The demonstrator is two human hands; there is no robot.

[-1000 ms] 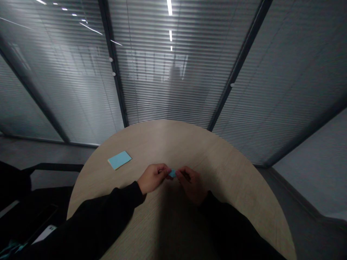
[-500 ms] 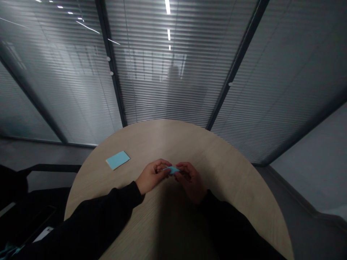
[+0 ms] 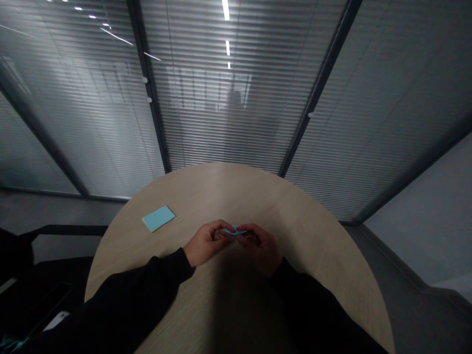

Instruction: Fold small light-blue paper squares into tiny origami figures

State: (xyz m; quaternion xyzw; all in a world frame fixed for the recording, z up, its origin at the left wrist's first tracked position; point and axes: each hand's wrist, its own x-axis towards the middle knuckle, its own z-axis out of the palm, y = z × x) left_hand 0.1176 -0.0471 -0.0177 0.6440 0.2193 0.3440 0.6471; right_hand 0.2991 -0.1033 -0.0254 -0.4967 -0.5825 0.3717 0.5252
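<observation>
My left hand (image 3: 205, 242) and my right hand (image 3: 260, 247) meet over the middle of a round light-wood table (image 3: 317, 255). Between their fingertips they pinch a small light-blue piece of paper (image 3: 233, 230), held nearly flat just above the tabletop. Both hands have their fingers curled and pressed on the paper, and most of it is hidden by the fingers. Black sleeves cover both arms. A pad of light-blue paper (image 3: 158, 218) lies flat on the table to the left, well apart from my left hand.
Glass walls with closed blinds (image 3: 236, 98) and dark frames stand right behind the table's far edge. A dark chair (image 3: 44, 275) with a white object on it sits at the lower left. Grey floor runs along the right.
The small blue paper has been turned from a more upright pinch to a flatter, wider one between both hands. The hands have risen slightly; the view has shifted a little.
</observation>
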